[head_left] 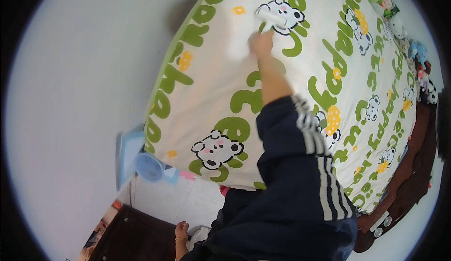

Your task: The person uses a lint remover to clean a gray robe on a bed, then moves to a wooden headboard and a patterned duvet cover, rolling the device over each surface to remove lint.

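Observation:
My right hand is stretched far out over the bed, wrapped round the handle of a white lint roller. The roller's wide head lies against a cream bedspread printed with green letters, yellow flowers and white cartoon bears. It rests over one of the bears near the far left part of the bed. My left hand, with a thin bracelet at the wrist, hangs low at the lower left, its fingers loosely curled. Nothing shows in it. A white cloth-like thing lies just right of it.
A white wall runs along the left. Below the bed's corner stand a blue round bin and a light-blue panel. Dark brown furniture sits lower left. Plush toys line the right side, above brown fabric.

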Demonstrator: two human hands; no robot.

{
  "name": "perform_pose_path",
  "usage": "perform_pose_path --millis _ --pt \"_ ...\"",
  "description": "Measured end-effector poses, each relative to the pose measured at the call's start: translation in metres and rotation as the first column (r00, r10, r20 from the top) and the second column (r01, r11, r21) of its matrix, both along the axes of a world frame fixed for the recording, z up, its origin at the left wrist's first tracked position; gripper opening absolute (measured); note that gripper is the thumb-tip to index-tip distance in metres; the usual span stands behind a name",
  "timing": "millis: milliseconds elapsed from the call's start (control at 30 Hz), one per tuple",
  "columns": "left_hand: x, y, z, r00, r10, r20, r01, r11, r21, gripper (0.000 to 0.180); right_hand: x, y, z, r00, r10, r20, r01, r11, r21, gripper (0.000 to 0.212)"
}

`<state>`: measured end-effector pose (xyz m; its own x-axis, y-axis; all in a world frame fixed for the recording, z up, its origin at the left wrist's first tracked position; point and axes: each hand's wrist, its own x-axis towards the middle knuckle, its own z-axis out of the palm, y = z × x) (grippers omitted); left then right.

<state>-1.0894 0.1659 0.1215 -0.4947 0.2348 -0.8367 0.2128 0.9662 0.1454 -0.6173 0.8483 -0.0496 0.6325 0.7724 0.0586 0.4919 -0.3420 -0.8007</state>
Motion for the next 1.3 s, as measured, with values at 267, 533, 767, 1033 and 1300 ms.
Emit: perform_pose_path --millis 267,533,767,1033,1300 --pt "0.022 -0.027 -0.037 0.993 -0.036 0.116 0.024 0.994 0.109 0.028 -0.134 -0.209 -0.013 0.939 0.292 -0.182 -0.329 0.917 -0.226 0.052" --pt "0.041 -0.075 0.002 0.984 0.163 0.076 -0.177 0.952 0.251 0.036 -0.240 -0.451 0.085 0.737 0.022 -0.676 -0.520 0.658 -0.545 0.042" --pt "0.052 -0.244 0.001 0.922 0.380 0.076 -0.387 0.892 0.231 0.037 -0.295 -0.636 0.130 0.483 -0.155 -0.862 -0.823 -0.415 -0.387 0.016" --pt "0.047 -0.413 -0.010 0.780 0.626 -0.013 -0.562 0.708 0.428 0.034 -0.471 -0.720 0.262 -0.010 -0.777 -0.629 -0.950 -0.190 0.249 0.025" --pt "0.011 -0.512 -0.011 0.483 0.866 -0.130 -0.720 0.477 0.505 0.025 -0.567 -0.780 0.388 -0.450 -0.380 -0.808 -0.825 -0.169 0.539 0.026"
